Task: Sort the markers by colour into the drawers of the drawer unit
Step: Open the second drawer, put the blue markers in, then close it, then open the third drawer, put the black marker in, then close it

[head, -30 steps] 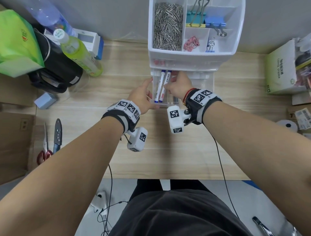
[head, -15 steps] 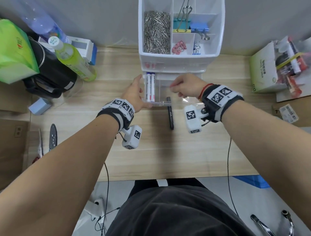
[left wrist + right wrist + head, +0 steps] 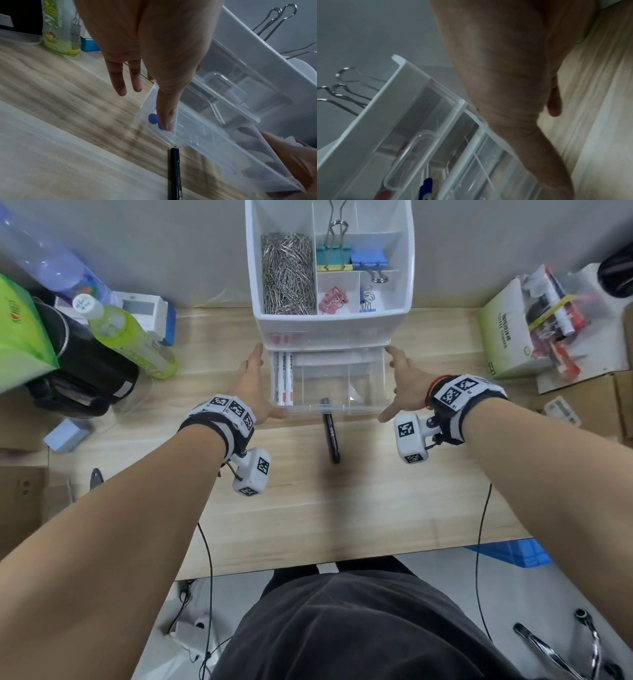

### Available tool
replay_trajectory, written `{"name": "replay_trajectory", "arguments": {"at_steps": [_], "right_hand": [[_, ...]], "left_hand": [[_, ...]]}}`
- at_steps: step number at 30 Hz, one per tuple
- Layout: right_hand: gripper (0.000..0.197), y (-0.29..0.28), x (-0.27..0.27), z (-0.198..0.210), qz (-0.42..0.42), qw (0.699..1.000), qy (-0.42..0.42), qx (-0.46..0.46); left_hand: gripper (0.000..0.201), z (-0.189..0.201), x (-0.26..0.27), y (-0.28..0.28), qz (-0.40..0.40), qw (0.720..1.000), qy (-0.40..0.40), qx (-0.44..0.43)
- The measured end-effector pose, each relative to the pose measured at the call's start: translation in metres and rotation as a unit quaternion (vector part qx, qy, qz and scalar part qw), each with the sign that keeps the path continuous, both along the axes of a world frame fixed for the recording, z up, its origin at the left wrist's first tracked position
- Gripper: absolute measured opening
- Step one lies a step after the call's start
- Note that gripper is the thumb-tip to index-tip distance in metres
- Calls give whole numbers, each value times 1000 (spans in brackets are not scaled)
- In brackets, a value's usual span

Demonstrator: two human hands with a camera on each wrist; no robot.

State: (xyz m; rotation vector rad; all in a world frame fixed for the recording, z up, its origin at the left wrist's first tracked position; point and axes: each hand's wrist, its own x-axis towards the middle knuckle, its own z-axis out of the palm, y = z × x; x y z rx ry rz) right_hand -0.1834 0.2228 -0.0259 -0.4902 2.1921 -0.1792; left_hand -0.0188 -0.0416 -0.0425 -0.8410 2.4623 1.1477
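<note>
Head view: left hand (image 3: 251, 390) and right hand (image 3: 404, 381), fingers straight, flank the clear drawer (image 3: 329, 409); black marker (image 3: 330, 436) between their wrists.

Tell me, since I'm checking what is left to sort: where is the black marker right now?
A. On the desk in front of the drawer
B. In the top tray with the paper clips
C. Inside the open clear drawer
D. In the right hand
A: the black marker lies on the desk, just in front of the open clear drawer, and neither hand holds it.
</note>
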Motion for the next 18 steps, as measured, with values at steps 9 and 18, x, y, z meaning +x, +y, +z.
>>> {"name": "replay_trajectory", "arguments": {"at_steps": [9, 18], "right_hand": [[123, -4, -16, -5, -93, 984, 25, -149], [70, -26, -39, -15, -166, 964, 110, -178]], "left_hand": [[116, 3, -26, -10, 3, 999, 19, -27], [71, 3, -54, -24, 68, 993, 64, -68]]}}
